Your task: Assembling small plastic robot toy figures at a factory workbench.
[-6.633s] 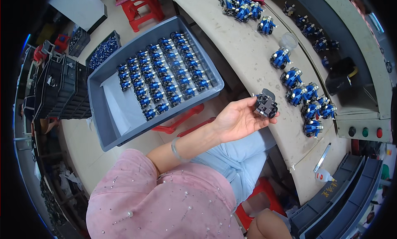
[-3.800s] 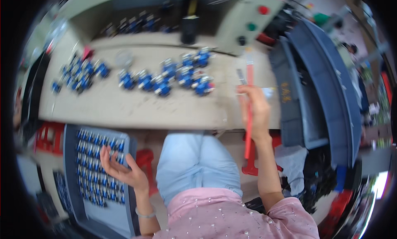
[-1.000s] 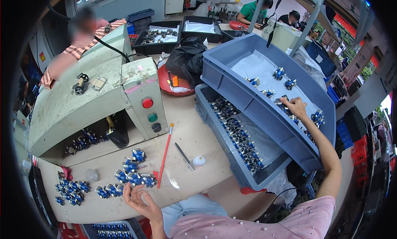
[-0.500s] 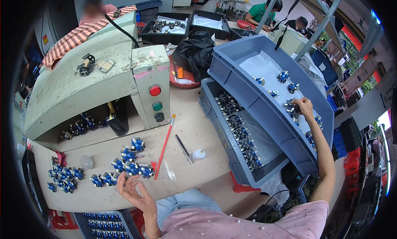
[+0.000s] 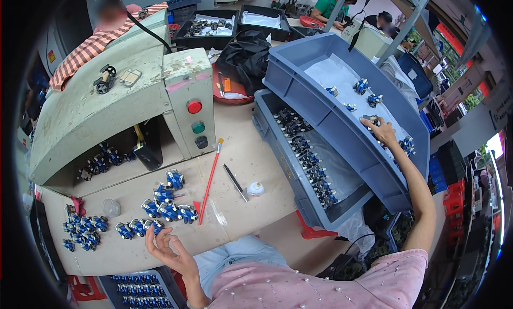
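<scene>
My right hand (image 5: 382, 131) reaches into the upper blue-grey bin (image 5: 342, 130), its fingers closed on a small toy vehicle (image 5: 371, 119) with dark parts. Some of that toy is hidden by the fingers. Around it, on the bin's white liner, stand several blue-and-white toy vehicles (image 5: 360, 86). Over the table's near edge, my left hand (image 5: 172, 251) is palm up with its fingers loosely bent and apart, holding nothing. Its fingertips are close to a row of blue toy vehicles (image 5: 137, 227); I cannot tell whether they touch the end one.
The tilted upper bin rests across a lower bin (image 5: 286, 167) with toys in rows. At left stands a pale green machine (image 5: 117, 106) with buttons and toys in its opening. A red-handled brush (image 5: 211, 178), black pen (image 5: 235, 182) and small white bottle (image 5: 255, 189) lie on the table.
The view has shifted slightly. My right hand has moved a little leftward in the upper bin, still gripping a toy vehicle. My left hand has drifted slightly left, staying open.
</scene>
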Action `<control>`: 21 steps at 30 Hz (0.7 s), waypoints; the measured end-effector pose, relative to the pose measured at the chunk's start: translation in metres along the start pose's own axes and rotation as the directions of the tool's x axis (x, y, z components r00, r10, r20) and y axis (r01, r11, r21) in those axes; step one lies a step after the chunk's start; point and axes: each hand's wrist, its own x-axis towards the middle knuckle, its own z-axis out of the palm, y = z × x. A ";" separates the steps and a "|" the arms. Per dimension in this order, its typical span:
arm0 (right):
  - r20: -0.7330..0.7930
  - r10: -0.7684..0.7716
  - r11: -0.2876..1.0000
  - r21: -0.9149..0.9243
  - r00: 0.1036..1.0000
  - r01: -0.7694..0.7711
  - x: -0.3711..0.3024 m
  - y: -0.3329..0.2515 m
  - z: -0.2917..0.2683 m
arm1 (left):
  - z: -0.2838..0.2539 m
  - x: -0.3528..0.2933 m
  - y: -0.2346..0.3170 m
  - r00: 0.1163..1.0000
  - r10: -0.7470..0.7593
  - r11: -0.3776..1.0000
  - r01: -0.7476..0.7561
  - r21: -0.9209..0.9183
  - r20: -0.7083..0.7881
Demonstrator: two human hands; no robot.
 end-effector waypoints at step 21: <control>-0.238 -0.334 0.863 0.313 0.912 0.397 0.029 -0.009 0.010 | 0.042 0.008 0.014 0.996 0.014 0.999 -0.010 -0.045 0.089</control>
